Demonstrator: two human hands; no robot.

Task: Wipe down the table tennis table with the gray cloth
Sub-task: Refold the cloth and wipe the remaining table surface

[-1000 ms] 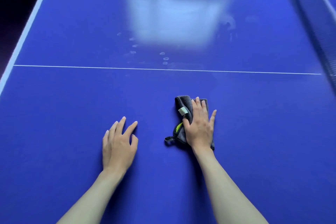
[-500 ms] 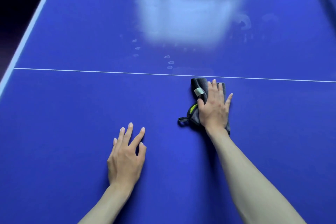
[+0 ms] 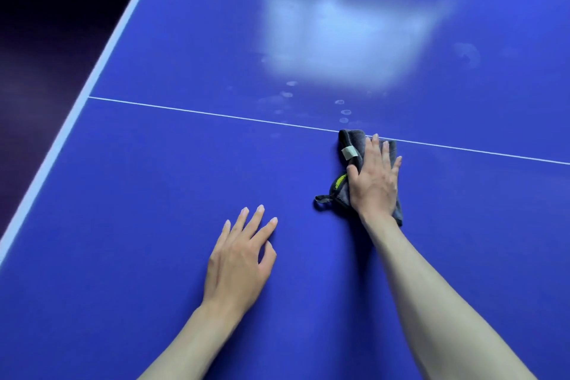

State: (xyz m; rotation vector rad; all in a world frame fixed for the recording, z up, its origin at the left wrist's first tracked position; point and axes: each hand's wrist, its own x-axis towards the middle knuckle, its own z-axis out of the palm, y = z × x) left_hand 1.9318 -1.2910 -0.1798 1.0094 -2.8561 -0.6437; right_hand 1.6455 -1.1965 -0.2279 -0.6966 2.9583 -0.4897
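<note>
The gray cloth (image 3: 350,145) lay folded on the blue surface (image 3: 123,194), its far end just reaching over the thin white line (image 3: 216,116) that ran across the table. A small pale tag (image 3: 349,153) showed on its left edge, with a strip of yellow-green trim (image 3: 338,182) lower down and a dark hanging loop (image 3: 321,202) poking out at the near left corner.

The right hand (image 3: 373,182) was on top of the cloth, palm down, fingers straight and close together, pressing it flat rather than gripping it. The hand covered most of the cloth, so that only the far end, the left edge and a sliver by the wrist showed around it.

The left hand (image 3: 240,262) was apart from the cloth, nearer the person and to the left. It rested on the bare surface with its fingers spread and only slightly bent, holding nothing.

Beyond the white line, a few small pale round marks (image 3: 344,111) dotted the surface just ahead of the cloth. Farther on sat a broad hazy white patch (image 3: 339,37); I could not tell whether it was a reflection or a smear. The white-edged border (image 3: 77,111) of the table ran along the left, with darkness beyond it.
</note>
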